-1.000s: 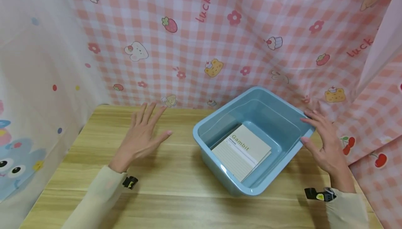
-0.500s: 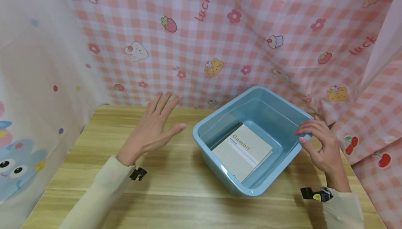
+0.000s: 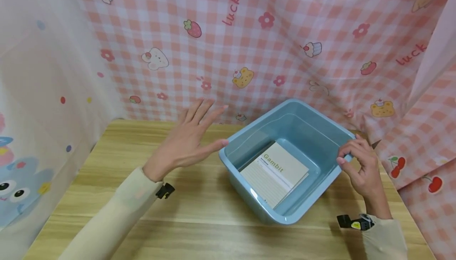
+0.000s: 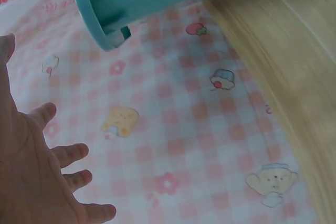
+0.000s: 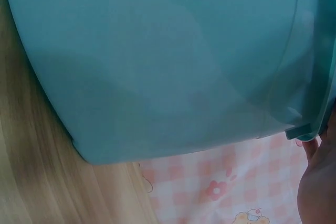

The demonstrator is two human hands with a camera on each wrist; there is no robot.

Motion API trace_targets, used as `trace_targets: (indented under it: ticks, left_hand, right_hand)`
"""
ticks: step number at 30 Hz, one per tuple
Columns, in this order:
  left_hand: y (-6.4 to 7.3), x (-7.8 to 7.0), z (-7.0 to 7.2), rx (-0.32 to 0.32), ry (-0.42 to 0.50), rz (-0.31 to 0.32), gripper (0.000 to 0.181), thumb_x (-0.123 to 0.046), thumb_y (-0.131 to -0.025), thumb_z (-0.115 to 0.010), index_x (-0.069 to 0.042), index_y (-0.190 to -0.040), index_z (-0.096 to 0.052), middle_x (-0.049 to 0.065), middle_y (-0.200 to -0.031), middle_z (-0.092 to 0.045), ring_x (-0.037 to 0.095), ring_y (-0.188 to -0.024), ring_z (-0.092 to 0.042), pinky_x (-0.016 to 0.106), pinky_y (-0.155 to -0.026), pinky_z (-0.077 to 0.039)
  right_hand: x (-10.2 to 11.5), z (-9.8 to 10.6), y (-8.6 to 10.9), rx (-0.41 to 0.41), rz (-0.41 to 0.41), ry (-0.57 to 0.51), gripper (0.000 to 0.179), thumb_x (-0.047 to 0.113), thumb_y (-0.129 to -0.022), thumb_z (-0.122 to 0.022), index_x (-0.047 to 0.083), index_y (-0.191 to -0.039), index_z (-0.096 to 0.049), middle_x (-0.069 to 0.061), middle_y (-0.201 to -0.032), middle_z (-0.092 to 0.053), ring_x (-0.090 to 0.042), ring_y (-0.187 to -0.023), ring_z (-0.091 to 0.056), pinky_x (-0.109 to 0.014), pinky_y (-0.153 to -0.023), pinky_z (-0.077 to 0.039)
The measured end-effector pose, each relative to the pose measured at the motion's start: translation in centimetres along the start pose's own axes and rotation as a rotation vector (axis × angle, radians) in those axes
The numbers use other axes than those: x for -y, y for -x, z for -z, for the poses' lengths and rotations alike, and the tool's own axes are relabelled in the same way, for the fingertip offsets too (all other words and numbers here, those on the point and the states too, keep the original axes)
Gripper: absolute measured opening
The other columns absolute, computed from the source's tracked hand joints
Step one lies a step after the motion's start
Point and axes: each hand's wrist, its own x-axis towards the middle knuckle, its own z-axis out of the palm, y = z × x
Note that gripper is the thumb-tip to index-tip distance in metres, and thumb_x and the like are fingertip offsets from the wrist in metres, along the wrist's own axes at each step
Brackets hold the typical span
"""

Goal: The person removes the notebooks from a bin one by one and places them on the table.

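A blue plastic basin [image 3: 299, 212] stands on the wooden table, turned cornerwise to the head camera. Inside it lies a cream notebook [image 3: 274, 173] printed "Gambit", flat on the bottom. My right hand [image 3: 361, 169] grips the basin's right corner, fingers curled over the rim and thumb on the near side. To the left of the basin, my left hand [image 3: 189, 141] hovers with fingers spread, its thumb tip right at the left rim in the head view. In the left wrist view the spread fingers [image 4: 71, 156] hold nothing, and the basin's rim [image 4: 86, 14] shows above them.
The wood-grain table [image 3: 199, 228] ends at a pink checked cloth [image 3: 213, 46] hanging behind it. A pale printed curtain [image 3: 42, 74] hangs at the left. More checked cloth [image 3: 427, 141] drapes down the right side, close to the right hand.
My left hand has moved right and away from me, up to the basin's left rim. The right hand's fingers have curled over the right corner and now grip it. The basin stays nearly in place.
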Motion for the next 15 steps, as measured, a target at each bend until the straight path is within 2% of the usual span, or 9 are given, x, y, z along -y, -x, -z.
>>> trace_targets:
  ticks: [7, 11, 15]
  left_hand:
    - [-1.5, -1.7, 0.3, 0.058, -0.006, -0.027, 0.08, -0.077, -0.095, -0.042, -0.048, -0.162, -0.01, -0.007, -0.174, -0.001, 0.027, -0.162, 0.002, 0.069, -0.122, -0.013]
    - [-2.3, -2.7, 0.4, 0.071, -0.003, -0.061, 0.079, -0.08, -0.094, -0.041, -0.05, -0.161, -0.012, -0.006, -0.174, -0.007, 0.025, -0.162, 0.001, 0.068, -0.123, -0.013]
    - [-3.1, -3.7, 0.7, 0.086, -0.02, -0.093, 0.079, -0.084, -0.092, -0.037, -0.052, -0.16, -0.013, -0.006, -0.173, -0.013, 0.026, -0.162, -0.006, 0.067, -0.123, -0.016]
  right_hand:
    - [-0.1, 0.0, 0.1, 0.004, -0.018, -0.006, 0.011, -0.005, -0.081, -0.062, 0.004, -0.074, -0.062, 0.006, -0.081, -0.062, -0.009, -0.099, -0.051, -0.036, -0.124, -0.02]
    - [-0.1, 0.0, 0.1, 0.003, -0.013, -0.016, 0.012, -0.005, -0.082, -0.062, 0.004, -0.074, -0.061, 0.003, -0.08, -0.062, -0.009, -0.098, -0.051, -0.037, -0.124, -0.019]
    - [-0.1, -0.1, 0.1, -0.004, -0.006, -0.03, 0.012, -0.006, -0.083, -0.062, 0.003, -0.074, -0.061, 0.001, -0.079, -0.061, -0.01, -0.098, -0.051, -0.038, -0.124, -0.019]
